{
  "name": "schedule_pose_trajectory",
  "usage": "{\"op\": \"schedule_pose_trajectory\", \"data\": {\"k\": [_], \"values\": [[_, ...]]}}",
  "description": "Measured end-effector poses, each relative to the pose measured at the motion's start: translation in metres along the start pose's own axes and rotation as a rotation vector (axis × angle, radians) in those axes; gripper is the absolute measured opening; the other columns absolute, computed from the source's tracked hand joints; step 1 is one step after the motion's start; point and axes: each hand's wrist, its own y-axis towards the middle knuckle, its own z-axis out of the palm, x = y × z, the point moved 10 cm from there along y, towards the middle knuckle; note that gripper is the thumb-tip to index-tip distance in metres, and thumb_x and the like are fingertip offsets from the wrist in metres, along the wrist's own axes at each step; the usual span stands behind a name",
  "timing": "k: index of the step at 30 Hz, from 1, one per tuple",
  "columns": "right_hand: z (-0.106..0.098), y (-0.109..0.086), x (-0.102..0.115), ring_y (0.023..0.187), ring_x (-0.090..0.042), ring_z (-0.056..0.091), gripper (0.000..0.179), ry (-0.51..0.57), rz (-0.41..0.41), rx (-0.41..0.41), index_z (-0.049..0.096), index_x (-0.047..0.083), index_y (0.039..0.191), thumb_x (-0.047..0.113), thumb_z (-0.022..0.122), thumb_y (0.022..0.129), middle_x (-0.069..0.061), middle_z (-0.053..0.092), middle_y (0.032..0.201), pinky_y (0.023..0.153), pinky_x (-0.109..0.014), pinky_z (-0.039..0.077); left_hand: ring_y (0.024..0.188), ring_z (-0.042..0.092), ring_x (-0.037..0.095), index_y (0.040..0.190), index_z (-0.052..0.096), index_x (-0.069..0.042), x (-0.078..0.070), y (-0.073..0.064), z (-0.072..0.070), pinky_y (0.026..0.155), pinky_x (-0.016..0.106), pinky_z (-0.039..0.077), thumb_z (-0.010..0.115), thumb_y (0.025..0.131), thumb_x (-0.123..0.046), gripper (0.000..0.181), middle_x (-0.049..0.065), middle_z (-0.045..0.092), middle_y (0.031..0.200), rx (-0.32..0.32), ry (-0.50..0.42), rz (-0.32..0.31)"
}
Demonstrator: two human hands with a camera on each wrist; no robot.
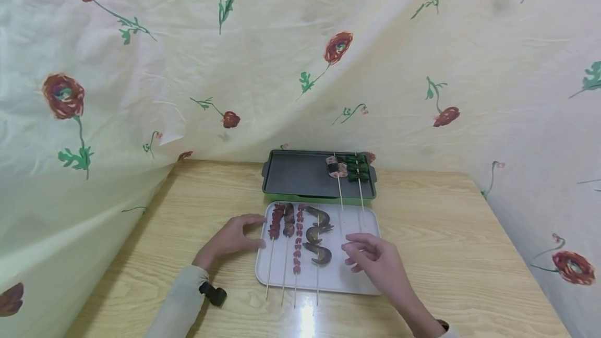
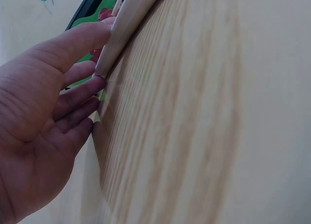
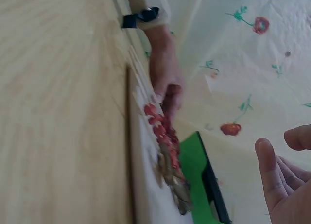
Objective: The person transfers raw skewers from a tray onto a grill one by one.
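Note:
A white tray (image 1: 347, 278) lies on the table with several skewers on it. They are a dark red meat skewer (image 1: 277, 220), a dark brown skewer (image 1: 289, 220), a skewer of small red pieces (image 1: 298, 246) and a shrimp skewer (image 1: 319, 254). My left hand (image 1: 237, 234) is at the tray's left edge, thumb and fingers spread, fingertips right at the rim (image 2: 124, 37). Over the tray's right side is my right hand (image 1: 375, 261), its fingers loosely bent, thumb and forefinger apart and holding nothing (image 3: 289, 182).
Behind the tray stands a black griddle (image 1: 300, 171) with a green base. On its right part lie a skewer of pale and dark chunks (image 1: 336, 167) and a green vegetable skewer (image 1: 358, 168), their sticks pointing over the tray. A flowered cloth (image 1: 281, 67) hangs behind the wooden table (image 1: 446, 223).

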Motion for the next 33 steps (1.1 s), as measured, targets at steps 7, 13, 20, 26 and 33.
{"op": "schedule_pose_trajectory", "data": {"k": [7,13,20,26,33], "values": [[0.016,-0.008,-0.018,0.077,-0.021,0.074,0.041,-0.004,0.014,0.060,0.065,-0.008,0.124,0.016,0.076,0.093,-0.024,0.073,0.104,0.066,-0.033,0.065,0.143,0.047,0.029,0.142,0.061,-0.018,0.000,0.001,0.001,0.120,0.050,0.037,0.086,0.082,-0.042,0.070,0.005,0.057,0.149,0.001,0.011,0.001],[0.030,-0.016,-0.034,0.076,-0.018,0.074,0.040,-0.050,0.020,0.113,0.065,-0.009,0.122,0.016,0.075,0.092,-0.018,0.075,0.099,0.067,-0.031,0.064,0.142,0.047,0.029,0.142,0.062,-0.017,-0.003,0.001,0.000,0.120,0.050,0.037,0.086,0.082,-0.040,0.069,0.006,0.057,0.148,-0.001,0.008,0.002],[0.046,-0.024,-0.047,0.080,-0.011,0.071,0.035,-0.192,0.019,0.142,0.072,-0.001,0.114,0.022,0.078,0.089,-0.004,0.077,0.091,0.074,-0.022,0.058,0.143,0.047,0.028,0.141,0.062,-0.017,-0.003,0.000,-0.001,0.121,0.048,0.037,0.087,0.082,-0.038,0.068,0.005,0.057,0.148,-0.003,0.020,0.003],[0.061,-0.029,-0.055,0.072,-0.013,0.069,0.034,-0.197,0.031,0.227,0.072,-0.001,0.112,0.023,0.077,0.089,-0.002,0.075,0.088,0.065,-0.024,0.059,0.142,0.047,0.029,0.141,0.062,-0.018,0.000,0.001,0.000,0.120,0.049,0.038,0.086,0.082,-0.041,0.068,0.005,0.057,0.149,-0.002,0.007,0.009],[0.068,-0.031,-0.067,0.061,-0.019,0.068,0.036,-0.144,0.087,0.255,0.071,-0.006,0.115,0.017,0.076,0.088,-0.006,0.075,0.085,0.054,-0.030,0.060,0.142,0.047,0.028,0.141,0.062,-0.018,0.000,0.001,-0.001,0.121,0.048,0.037,0.086,0.082,-0.041,0.068,0.005,0.057,0.148,-0.004,0.018,0.003]]}}
